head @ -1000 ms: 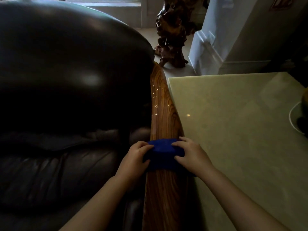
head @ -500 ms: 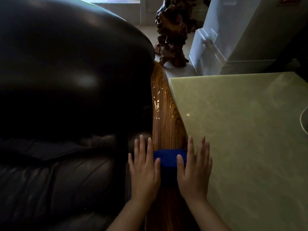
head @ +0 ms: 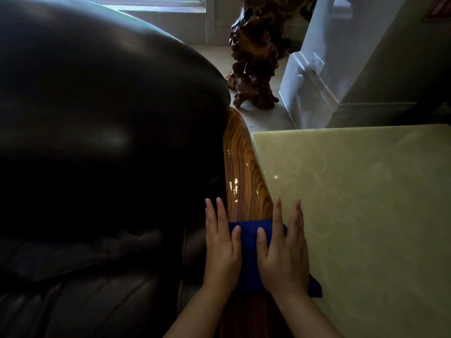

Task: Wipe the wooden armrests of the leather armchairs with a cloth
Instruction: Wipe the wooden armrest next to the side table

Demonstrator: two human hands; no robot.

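Both hands flat, left hand [head: 223,250], right hand [head: 284,254], pressing cloth [head: 249,240].

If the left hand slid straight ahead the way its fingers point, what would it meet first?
Probably the dark leather backrest where it bulges over the wooden armrest; the left hand rides the armrest's inner edge, though depth is unclear.

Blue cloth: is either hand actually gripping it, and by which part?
Neither grips it. The blue cloth lies draped over the wooden armrest; the left hand and right hand press flat on its two sides, fingers extended.
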